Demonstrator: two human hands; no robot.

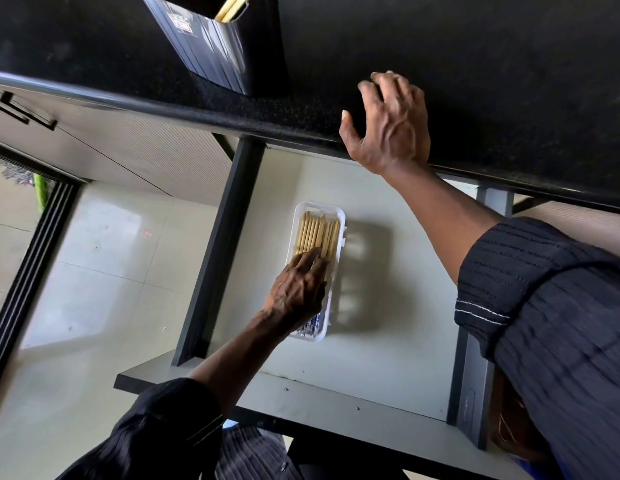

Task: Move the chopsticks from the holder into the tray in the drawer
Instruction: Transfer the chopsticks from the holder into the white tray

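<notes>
Left hand (298,289) is down in the open drawer (388,358), fingers (310,259) lying nearly flat and close together on the chopsticks (317,233) in the tray (339,216). It presses on the near ends of the bundle; whether any stick is pinched between fingers I cannot tell. The far ends of the sticks point to 12 o'clock, side by side in one layer. Roughly ten tips show, though they crowd too tightly for a firm count. One white tray, sitting near the drawer's middle, its long side running 12 to 6. At its 6 o'clock end, under the wrist, a bit of blue-and-white wrapping shows.

Right hand (388,126) is up at 1 o'clock from the tray, on the black counter (475,81), right at its front edge. Its fingers are spread wide and curled, tips touching the surface, thumb out to the side, holding nothing.

One dark holder (215,46) stands on the counter at 11 o'clock, well apart from the right hand. Two pale sticks (230,8) poke out of its top, leaning toward 1 o'clock.

Two dark sleeves, both pushed up the forearms.
</notes>
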